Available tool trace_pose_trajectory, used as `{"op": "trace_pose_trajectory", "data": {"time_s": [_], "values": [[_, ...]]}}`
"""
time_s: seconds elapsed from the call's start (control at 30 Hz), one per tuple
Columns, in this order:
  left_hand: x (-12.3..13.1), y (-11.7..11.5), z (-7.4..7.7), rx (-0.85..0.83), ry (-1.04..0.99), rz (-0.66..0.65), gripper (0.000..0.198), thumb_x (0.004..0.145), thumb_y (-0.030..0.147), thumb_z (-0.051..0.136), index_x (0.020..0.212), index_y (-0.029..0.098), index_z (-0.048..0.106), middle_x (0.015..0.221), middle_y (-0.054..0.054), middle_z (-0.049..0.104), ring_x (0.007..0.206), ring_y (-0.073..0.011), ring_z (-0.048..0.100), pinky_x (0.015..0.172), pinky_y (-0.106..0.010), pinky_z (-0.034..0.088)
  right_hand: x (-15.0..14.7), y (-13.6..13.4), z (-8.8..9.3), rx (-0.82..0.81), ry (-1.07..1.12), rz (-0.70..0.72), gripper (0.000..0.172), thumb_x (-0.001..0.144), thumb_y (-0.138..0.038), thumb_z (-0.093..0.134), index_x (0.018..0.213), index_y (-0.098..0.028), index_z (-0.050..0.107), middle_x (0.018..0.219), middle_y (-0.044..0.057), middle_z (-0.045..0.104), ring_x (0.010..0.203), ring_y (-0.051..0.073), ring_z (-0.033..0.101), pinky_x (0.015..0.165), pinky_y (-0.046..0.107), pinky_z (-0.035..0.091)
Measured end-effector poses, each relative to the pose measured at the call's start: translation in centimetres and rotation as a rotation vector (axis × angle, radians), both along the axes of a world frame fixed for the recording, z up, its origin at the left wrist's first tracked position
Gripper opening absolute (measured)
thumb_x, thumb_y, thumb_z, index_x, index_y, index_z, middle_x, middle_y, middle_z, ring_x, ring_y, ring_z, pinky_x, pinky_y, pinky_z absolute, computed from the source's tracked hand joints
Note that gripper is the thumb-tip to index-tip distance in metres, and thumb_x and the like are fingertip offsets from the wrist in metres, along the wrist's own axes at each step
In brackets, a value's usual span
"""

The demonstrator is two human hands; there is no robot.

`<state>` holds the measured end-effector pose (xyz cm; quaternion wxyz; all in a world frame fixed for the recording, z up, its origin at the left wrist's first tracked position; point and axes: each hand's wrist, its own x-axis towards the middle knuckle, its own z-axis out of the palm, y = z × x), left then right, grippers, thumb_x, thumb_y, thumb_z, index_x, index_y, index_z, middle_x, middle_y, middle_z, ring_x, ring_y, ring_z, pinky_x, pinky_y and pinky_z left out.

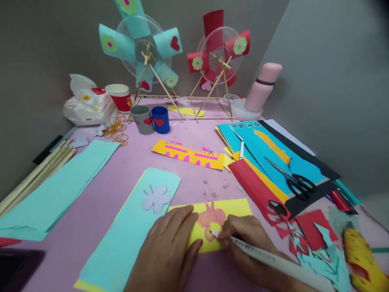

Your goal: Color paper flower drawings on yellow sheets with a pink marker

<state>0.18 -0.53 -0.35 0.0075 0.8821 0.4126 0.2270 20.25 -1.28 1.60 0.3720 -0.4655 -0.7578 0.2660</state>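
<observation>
On the pinkish table [97, 202] I see the left hand [168, 239] lying flat, thumb apart, and the right hand [244, 233] pinching, both over yellow paper [238, 207] running lengthwise left to right. The pinched white marker [270, 258] slants in rightward, tip touching the pink drawing [209, 215] low down, between both hands.
</observation>
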Motion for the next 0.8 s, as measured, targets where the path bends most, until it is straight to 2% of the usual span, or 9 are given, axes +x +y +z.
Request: {"op": "trace_pose_trajectory", "data": {"time_s": [0.23,0.5,0.8], "values": [[0.14,0.13,0.09,-0.015,-0.012,0.004,0.031,0.09,0.032,0.047,0.118,0.02,0.053,0.118,-0.007,0.061,0.106,-0.0229,0.058,0.085,-0.037,0.051,0.1,-0.12,-0.11,-0.019,0.001,0.008,0.017,0.075,-0.013,0.043,0.06,-0.021,0.045,0.048,-0.004,0.052,0.04,0.009,0.049,0.043,0.019,0.034],[-0.05,0.03,0.06,-0.02,0.01,-0.012,0.031,0.091,0.031,0.046,0.118,0.018,0.052,0.118,-0.009,0.061,0.106,-0.023,0.057,0.084,-0.037,0.052,0.37,-0.35,-0.24,-0.043,-0.004,-0.001,0.016,0.075,-0.012,0.044,0.062,-0.021,0.047,0.05,-0.003,0.054,0.043,0.01,0.051,0.045,0.02,0.035],[0.08,0.11,0.11,-0.016,-0.004,-0.002,0.031,0.091,0.032,0.046,0.118,0.019,0.053,0.118,-0.008,0.061,0.106,-0.0229,0.058,0.084,-0.037,0.051,0.53,-0.34,-0.14,-0.078,0.014,-0.014,0.015,0.075,-0.013,0.044,0.061,-0.02,0.046,0.048,-0.004,0.049,0.041,0.009,0.047,0.043,0.02,0.032]]}}
